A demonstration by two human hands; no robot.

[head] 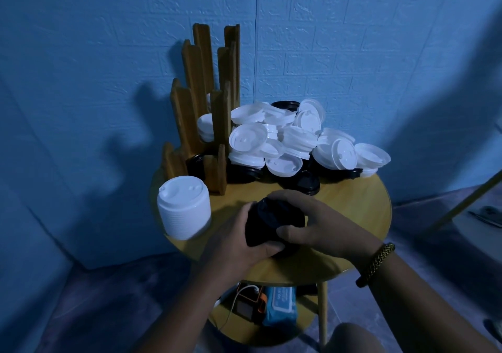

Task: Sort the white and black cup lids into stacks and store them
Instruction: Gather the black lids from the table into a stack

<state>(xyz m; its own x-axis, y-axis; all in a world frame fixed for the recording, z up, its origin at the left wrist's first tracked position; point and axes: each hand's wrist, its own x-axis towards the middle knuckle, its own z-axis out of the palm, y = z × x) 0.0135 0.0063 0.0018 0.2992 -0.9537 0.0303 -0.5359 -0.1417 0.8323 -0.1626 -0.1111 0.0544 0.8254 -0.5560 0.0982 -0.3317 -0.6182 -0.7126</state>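
A black lid stack [274, 217] is gripped by both hands near the front middle of the round table [358, 211]. The left hand [236, 236] is wrapped round the stack's left and near side, with the thumb curled along the near edge. The right hand [315, 222] is cupped over the top and right side, fingers curled and thumb laid on the near face. A braided bracelet [376, 264] is worn on the right wrist. Whether the stack's base touches the tabletop cannot be told.

A white lid stack [184, 211] is stood upright at the table's left edge, apart from the hands. Just behind it a stepped wooden rack [190, 103] is placed. Black lids [195, 164] are seen in its front slot and white lids [205, 127] in the slot behind. A loose pile of lids [293, 141] is heaped beside the rack at the back of the table, mostly white on top with black underneath. One single black lid [308, 183] is laid flat at the pile's front, just beyond the right fingers.

On the lower shelf [304, 322] a blue wipes pack [279, 309] and a small device [247, 305] with a cable are seen. A blue brick-textured wall [353, 40] is behind the table.
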